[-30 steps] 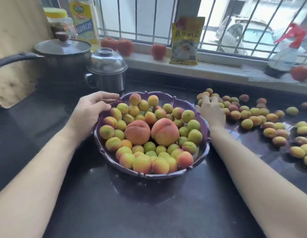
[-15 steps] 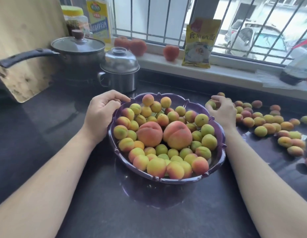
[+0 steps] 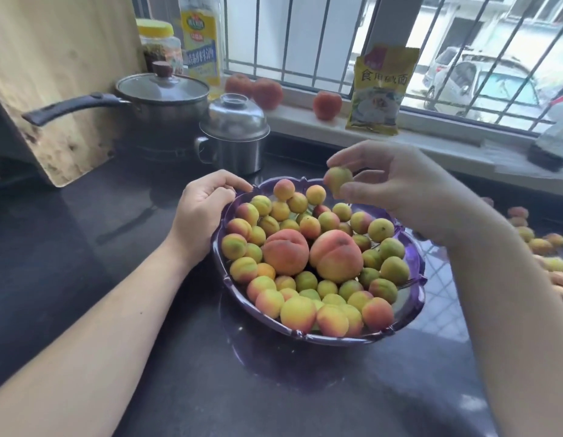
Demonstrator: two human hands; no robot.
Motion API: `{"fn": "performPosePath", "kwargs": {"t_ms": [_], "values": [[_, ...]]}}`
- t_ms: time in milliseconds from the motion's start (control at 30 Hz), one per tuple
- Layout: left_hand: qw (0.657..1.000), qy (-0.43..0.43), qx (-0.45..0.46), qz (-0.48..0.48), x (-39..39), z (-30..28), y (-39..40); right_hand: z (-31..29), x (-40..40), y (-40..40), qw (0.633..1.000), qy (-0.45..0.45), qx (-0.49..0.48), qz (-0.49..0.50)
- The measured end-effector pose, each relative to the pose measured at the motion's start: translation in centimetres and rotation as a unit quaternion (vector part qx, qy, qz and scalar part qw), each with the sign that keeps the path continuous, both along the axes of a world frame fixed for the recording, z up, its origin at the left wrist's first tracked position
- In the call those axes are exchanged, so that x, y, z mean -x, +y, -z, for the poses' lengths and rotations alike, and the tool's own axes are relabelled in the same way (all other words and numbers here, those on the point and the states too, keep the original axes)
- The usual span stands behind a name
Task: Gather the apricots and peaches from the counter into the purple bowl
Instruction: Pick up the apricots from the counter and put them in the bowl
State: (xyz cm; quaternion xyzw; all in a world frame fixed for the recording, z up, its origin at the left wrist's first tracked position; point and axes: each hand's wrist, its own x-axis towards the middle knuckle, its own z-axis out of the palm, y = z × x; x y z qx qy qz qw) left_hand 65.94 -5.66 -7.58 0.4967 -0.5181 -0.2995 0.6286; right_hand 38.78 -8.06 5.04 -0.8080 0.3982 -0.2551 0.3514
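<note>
The purple bowl (image 3: 412, 313) stands on the dark counter, heaped with several small apricots and two large peaches (image 3: 286, 251) in the middle. My left hand (image 3: 203, 209) grips the bowl's far left rim. My right hand (image 3: 397, 187) hovers above the bowl's far right side and pinches one yellow-green apricot (image 3: 337, 179) between thumb and fingertips. More loose apricots (image 3: 540, 244) lie on the counter at the right edge, partly hidden behind my right forearm.
A lidded saucepan (image 3: 162, 99) and a small steel pot (image 3: 234, 134) stand behind the bowl at the left. A wooden board (image 3: 53, 74) leans at far left. Three peaches (image 3: 327, 105) and a yellow packet (image 3: 381, 89) rest on the windowsill.
My right hand has lifted an apricot off the counter pile and carried it left, over the bowl. My left hand stays on the rim. The view has shifted left.
</note>
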Motion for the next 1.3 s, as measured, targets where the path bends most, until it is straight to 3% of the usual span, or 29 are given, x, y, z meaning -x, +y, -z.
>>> {"fn": "performPosePath", "kwargs": {"t_ms": [200,467,1033,1200,1300], "values": [[1.0,0.003,-0.007,0.0,-0.2,0.1,-0.1,1.7,-4.5,-1.6,0.98,0.171,0.095,-0.038],[1.0,0.018,-0.023,0.004,0.1,-0.2,0.5,3.5,-6.1,-1.7,0.963,0.245,0.1,-0.048],[0.999,0.032,-0.022,0.001,0.2,0.1,0.4,3.9,-6.8,-2.2,0.95,0.294,0.097,-0.038],[0.999,0.031,-0.022,0.0,0.1,0.1,0.4,3.4,-6.5,-2.5,0.98,0.183,0.068,0.037],[0.999,0.025,-0.024,-0.002,0.2,0.0,0.4,3.1,-6.5,-1.8,0.969,0.235,0.068,0.003]]}}
